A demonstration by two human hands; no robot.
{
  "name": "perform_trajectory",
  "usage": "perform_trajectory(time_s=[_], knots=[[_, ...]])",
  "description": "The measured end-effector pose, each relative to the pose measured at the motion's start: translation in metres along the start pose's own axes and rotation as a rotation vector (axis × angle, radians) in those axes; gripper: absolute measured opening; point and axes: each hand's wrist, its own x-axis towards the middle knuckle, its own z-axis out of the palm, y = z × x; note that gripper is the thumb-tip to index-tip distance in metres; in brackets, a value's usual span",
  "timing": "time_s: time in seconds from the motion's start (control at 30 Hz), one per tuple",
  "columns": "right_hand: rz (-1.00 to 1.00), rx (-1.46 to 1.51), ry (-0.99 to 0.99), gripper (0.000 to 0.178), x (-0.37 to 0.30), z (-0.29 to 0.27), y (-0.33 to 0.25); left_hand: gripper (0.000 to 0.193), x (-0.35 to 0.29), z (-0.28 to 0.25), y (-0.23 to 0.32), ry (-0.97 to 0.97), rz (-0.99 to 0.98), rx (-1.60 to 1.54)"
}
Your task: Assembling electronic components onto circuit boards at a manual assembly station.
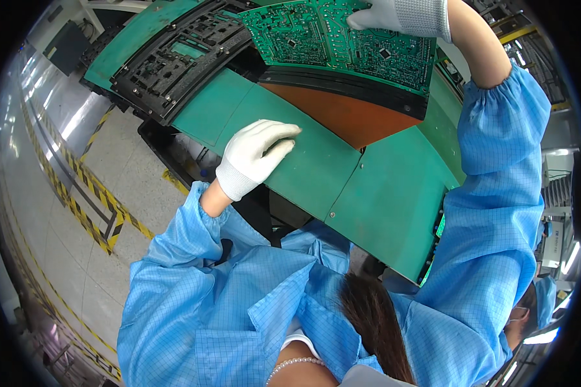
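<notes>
Right hand: gloved right hand [400,16] pinches the far edge of the green circuit board [342,42].
Left hand: gloved left hand [257,155] rests loosely curled, empty, on the green bench [368,193], nearer the person than the board.
Board: tilted above the black carrier frame [348,82], one edge touching it.
Progress: judging by the tilt, board not yet flat; seating remains.
Left of board: black fixture tray [174,58].
</notes>
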Motion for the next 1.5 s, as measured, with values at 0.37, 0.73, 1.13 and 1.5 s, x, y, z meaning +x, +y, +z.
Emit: perform_trajectory(time_s=[0.37,0.73,1.13,1.5], knots=[[-0.013,0.100,-0.022,0.053,0.003,0.006,0.024,0.023,0.001,0.001,0.001,-0.006,-0.001,-0.009],[-0.020,0.141,0.065,0.053,0.005,0.016,0.030,0.023,0.000,0.002,0.001,-0.002,0.000,0.009],[-0.060,0.067,0.094,0.049,0.015,0.022,0.030,0.023,-0.001,0.002,0.002,0.002,-0.014,0.012],[-0.073,0.094,0.115,0.050,0.016,0.026,0.035,0.023,-0.002,0.000,0.003,0.005,-0.009,0.026]])
